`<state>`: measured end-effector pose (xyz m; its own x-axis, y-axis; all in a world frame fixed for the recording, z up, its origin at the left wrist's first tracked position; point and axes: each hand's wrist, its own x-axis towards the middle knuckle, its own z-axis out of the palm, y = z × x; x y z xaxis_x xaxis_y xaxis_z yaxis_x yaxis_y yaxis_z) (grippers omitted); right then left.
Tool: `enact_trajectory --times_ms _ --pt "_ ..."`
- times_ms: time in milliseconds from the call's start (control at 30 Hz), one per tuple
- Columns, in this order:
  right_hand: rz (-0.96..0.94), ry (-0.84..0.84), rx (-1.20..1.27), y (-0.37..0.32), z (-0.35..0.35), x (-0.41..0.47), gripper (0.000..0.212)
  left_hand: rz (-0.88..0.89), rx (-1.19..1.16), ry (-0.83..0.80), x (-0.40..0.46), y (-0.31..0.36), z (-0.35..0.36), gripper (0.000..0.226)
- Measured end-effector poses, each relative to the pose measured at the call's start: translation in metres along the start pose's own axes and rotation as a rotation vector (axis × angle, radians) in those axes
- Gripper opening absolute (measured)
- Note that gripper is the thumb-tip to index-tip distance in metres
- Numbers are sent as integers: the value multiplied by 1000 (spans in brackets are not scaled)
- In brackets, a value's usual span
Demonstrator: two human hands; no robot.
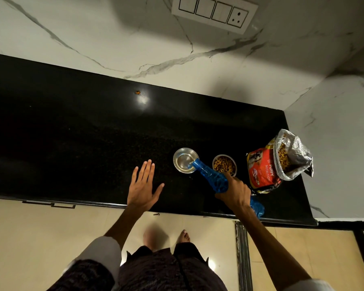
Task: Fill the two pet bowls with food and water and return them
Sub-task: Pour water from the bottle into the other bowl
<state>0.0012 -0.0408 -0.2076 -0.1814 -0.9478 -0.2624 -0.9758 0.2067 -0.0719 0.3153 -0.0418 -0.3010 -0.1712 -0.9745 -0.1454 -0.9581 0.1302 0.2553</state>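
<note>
Pet bowls stand side by side on the black tabletop (pixel 93 133), right of the frame's centre. In the head view, the right bowl (pixel 224 165) already holds kibble. The left bowl (pixel 185 160) is receiving water from a tilted blue bottle (pixel 208 175), which the right hand (pixel 234 191) grasps. The left hand (pixel 142 186) is spread flat, released, holding nothing. An open food bag (pixel 267 166) stands to the right. I judge that finishing the water and returning both bowls remain.

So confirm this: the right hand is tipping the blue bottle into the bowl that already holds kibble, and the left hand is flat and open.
Not quite. In the head view the right hand tips the blue bottle into the other bowl, which holds no kibble. The kibble bowl sits beside it. The left hand is indeed flat and open.
</note>
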Motion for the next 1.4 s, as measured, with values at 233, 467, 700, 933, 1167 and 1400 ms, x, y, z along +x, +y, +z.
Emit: enact_trajectory --times_ms 233,467,700,933,1167,1400 --pt "0 -1 -1 0 0 0 88 1 -4 -1 0 0 0 83" --pt "-3 -14 -9 0 -1 0 87 3 -14 15 -1 0 0 83" --pt "6 -20 -2 0 -1 1 88 -1 22 -7 0 0 1 83" --pt "11 -22 -15 -1 0 1 90 -1 30 -12 0 0 0 83" --pt "4 -17 -15 1 0 0 88 6 -4 20 -1 0 -1 82" --pt "3 -22 -15 0 -1 0 88 4 0 9 0 1 -1 82"
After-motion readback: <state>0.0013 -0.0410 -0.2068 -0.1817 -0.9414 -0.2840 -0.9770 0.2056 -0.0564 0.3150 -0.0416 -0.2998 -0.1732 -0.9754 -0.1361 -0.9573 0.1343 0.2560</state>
